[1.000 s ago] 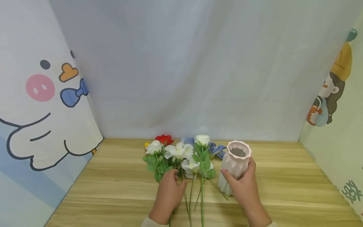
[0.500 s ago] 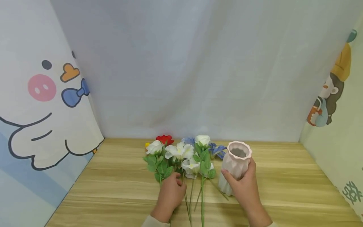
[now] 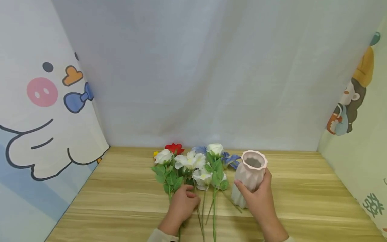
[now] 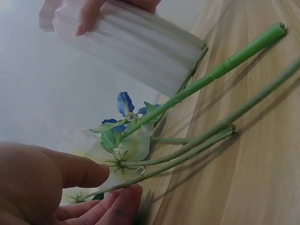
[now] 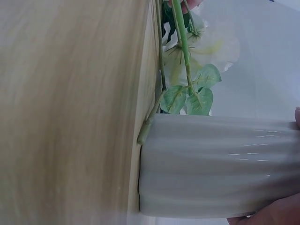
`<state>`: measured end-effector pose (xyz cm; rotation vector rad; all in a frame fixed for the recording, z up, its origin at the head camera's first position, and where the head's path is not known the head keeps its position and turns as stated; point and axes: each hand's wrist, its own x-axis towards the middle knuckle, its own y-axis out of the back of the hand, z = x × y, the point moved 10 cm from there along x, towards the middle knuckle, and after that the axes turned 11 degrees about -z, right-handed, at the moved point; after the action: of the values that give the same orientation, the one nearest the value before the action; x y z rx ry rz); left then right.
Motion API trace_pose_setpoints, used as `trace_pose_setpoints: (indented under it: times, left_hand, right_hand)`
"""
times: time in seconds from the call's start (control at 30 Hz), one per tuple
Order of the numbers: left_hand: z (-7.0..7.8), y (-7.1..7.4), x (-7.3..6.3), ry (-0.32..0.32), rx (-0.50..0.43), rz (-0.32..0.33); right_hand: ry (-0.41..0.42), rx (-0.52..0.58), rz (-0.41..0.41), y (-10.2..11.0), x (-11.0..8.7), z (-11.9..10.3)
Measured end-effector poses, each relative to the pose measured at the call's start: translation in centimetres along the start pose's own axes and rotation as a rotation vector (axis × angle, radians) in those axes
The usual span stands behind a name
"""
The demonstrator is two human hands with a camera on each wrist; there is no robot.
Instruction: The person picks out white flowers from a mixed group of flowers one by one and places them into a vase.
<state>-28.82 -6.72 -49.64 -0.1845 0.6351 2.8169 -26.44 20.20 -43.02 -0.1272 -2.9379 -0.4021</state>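
One vase (image 3: 249, 176), pale pinkish-white, glossy, pleated body, scalloped rim, dark opening; upright, right of lower centre. Right hand (image 3: 261, 198) has it: fingers and thumb wrapped round the body. Vase base on the bench (image 3: 302, 188), one stem end lying against it.

Left hand (image 3: 182, 203), lower centre, at the flower stems: thumb and fingers parted a little, a thin green stem (image 4: 161, 169) running between them; cannot tell if they touch it.

Vs 1.0 s ago: left hand slightly lower, thumb nearer the fingers. Vase, right hand and flowers keep their places.

Counts, lower centre: 1 red flower (image 3: 174, 148); 1 yellow bit (image 3: 155, 153), mostly hidden; 2 white roses, left rose (image 3: 163, 156) and right rose (image 3: 214, 148); at least 2 open white blooms, upper bloom (image 3: 190, 160) and lower bloom (image 3: 202, 176); 2 blue patches, vivid blue flower (image 3: 230, 160) and paler blue flower (image 3: 199, 150). Stems overlap, number unclear.

Behind, 1 grey cloth (image 3: 211, 74).
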Motion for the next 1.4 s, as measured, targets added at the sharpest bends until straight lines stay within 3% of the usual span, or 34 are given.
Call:
trace_pose_setpoints:
  times: [0.43, 0.63, 0.93, 1.4]
  left_hand:
    - [-0.5, -0.6, -0.1, -0.023, -0.258, -0.03]
    - [-0.4, -0.7, -0.1, -0.046, -0.335, -0.052]
    - [0.3, -0.3, -0.3, -0.056, -0.386, -0.059]
    - [3.2, 1.2, -1.3, -0.164, -0.439, -0.042]
  right_hand:
    - [0.001, 0.008, -0.02, -0.2, 0.0, 0.2]
    - [0.003, 0.0, -0.02, -0.3, 0.0, 0.1]
    - [0.002, 0.006, -0.018, -0.1, 0.1, 0.3]
    - [0.007, 0.007, -0.017, 0.0, 0.1, 0.2]
